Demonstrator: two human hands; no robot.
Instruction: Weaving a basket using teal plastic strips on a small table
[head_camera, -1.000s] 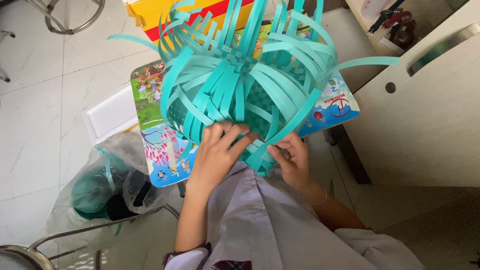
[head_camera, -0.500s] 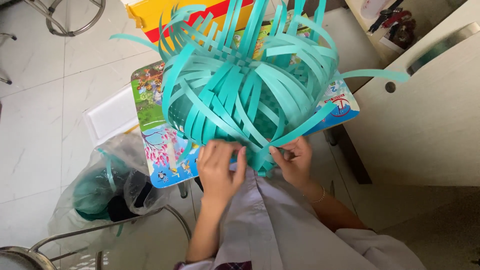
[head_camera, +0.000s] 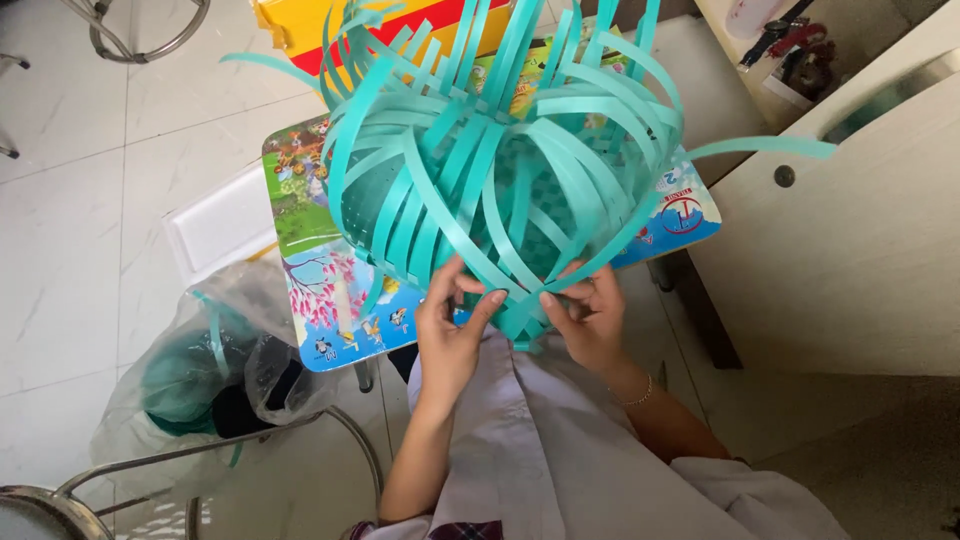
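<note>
Nearest the camera, a white-shirted lap fills the lower centre, with both forearms rising from it toward the work.

The left hand (head_camera: 452, 325) is closed in a pinch: thumb and fingers grip one teal strip at the near edge of the teal woven-strip basket (head_camera: 500, 190). The right hand (head_camera: 588, 318), with a thin bracelet at the wrist, is also closed, fingertips pressed on an adjoining strip just beside the left hand's grip. The two hands nearly touch at the fingertips, and both contact the basket at the same low point of its near rim.

The basket lies directly ahead of and above the hands in the head view, resting on a small table with a colourful cartoon-printed top (head_camera: 330, 300). Its woven base is visible through the middle; loose strips arch up and outward from there, so the long axis of the strips under the hands runs away from the person. One free strip end (head_camera: 770, 147) projects far to the right. Neither hand is clearly nearer; both sit at the near rim, left of centre and right of centre respectively.

To the left on the floor, a clear plastic bag (head_camera: 190, 370) holds more teal material. Beyond the table stand a yellow and red object (head_camera: 300, 30) and a beige cabinet (head_camera: 850, 250).
</note>
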